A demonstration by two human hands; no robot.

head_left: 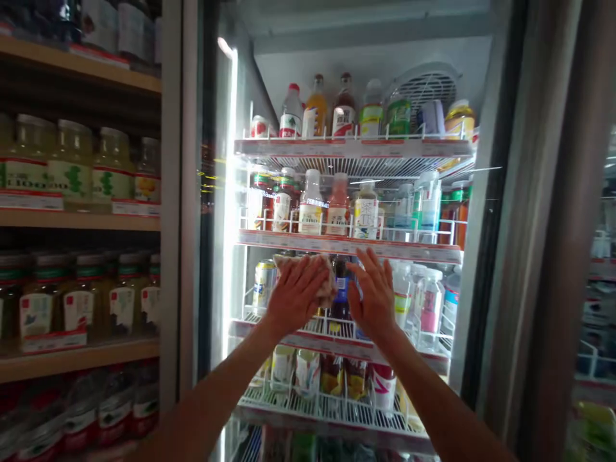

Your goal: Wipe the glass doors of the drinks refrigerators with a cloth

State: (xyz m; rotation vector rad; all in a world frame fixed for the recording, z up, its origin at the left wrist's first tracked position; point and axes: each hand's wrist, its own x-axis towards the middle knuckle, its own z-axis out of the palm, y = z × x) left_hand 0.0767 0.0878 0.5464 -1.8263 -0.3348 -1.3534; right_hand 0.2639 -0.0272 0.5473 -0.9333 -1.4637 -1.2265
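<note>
My left hand (299, 292) lies flat over a light, crumpled cloth (328, 285), pressing it against what looks like the glass door (356, 58) of a lit drinks cooler. The cloth shows around my fingers, in front of the third shelf. Just to the right, my right hand (374, 292) is raised with its fingers apart and nothing in it. Whether its fingertips touch the glass I cannot tell. Behind both hands, part of a row of cans and bottles is hidden, including a dark bottle with a blue label (341, 289).
Inside the cooler, wire shelves (351, 244) carry several bottles and cans. A bright light strip (230, 192) runs down its left side. Wooden shelves (96, 220) with juice bottles (72, 160) stand at left. A metal door frame (539, 224) rises at right.
</note>
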